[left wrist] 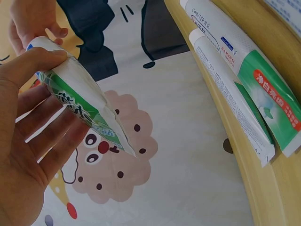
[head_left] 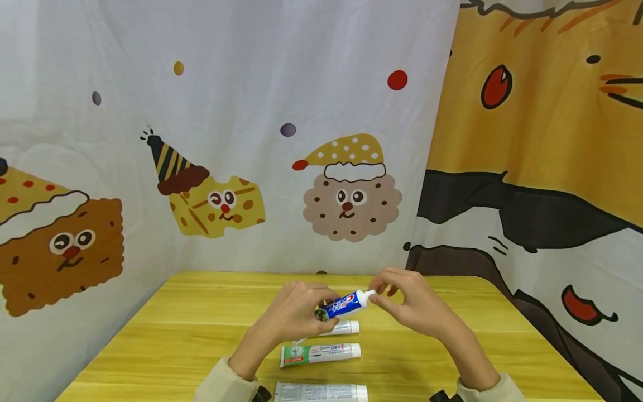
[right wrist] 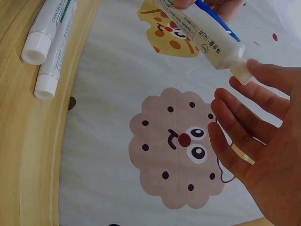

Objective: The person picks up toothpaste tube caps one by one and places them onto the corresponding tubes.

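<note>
A blue, white and green toothpaste tube (head_left: 346, 305) is held in the air above the table, tilted, its cap end toward the right. My left hand (head_left: 296, 310) grips its body between thumb and fingers. The white cap (right wrist: 241, 71) sits at the tube's end, and my right hand (head_left: 414, 304) pinches it between thumb and index finger; the other fingers are spread. In the left wrist view, the tube's flat crimped end (left wrist: 127, 148) points away from the palm.
Below the hands, a slim white tube (head_left: 344, 328), a green and white toothpaste tube (head_left: 326, 353) and a white printed tube (head_left: 321, 392) lie in a row on the yellow wood table (head_left: 201, 329), caps to the right. A cartoon-printed curtain (head_left: 241, 100) hangs behind the table.
</note>
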A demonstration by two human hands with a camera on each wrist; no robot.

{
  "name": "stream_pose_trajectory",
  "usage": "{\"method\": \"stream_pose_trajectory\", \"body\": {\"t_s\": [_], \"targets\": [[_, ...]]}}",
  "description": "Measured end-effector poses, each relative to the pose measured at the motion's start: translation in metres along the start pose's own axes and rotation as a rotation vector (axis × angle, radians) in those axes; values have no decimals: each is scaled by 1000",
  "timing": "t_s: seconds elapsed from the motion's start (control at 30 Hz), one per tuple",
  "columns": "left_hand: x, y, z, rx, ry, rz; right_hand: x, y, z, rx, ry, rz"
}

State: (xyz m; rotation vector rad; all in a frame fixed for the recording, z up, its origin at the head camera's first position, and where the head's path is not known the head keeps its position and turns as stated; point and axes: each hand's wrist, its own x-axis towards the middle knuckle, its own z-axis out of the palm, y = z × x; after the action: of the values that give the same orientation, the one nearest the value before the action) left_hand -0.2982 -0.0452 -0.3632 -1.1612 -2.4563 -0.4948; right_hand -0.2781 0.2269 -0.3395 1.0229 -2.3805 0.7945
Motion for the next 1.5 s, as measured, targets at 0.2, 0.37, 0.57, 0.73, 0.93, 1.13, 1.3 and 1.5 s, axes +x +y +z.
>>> {"method": "stream_pose_trajectory", "body": {"t_s": [0.2, 0.37, 0.57, 0.73, 0.93, 1.13, 1.3, 1.5], "targets": [[0, 0, 0, 8, 4, 14, -1, -2, -1, -2, 4, 17], [0, 1, 0, 7, 6, 13, 0, -2, -1, 19, -3, -33], [0, 1, 1, 8, 9, 15, 0, -1, -1, 40, -13, -53], [0, 0, 2, 7, 5, 16, 0, 0, -1, 41, -13, -57], [0, 0, 2, 6, -4, 15, 0, 0, -2, 25, -19, -41], [1, -1, 2, 6, -13, 3, 0, 1, -2, 7, -21, -38], [1, -2, 2, 6, -12, 4, 1, 1, -2, -13, -12, -48], [1, -2, 2, 7, -5, 7, 0, 0, -1, -62, -8, -7]]}}
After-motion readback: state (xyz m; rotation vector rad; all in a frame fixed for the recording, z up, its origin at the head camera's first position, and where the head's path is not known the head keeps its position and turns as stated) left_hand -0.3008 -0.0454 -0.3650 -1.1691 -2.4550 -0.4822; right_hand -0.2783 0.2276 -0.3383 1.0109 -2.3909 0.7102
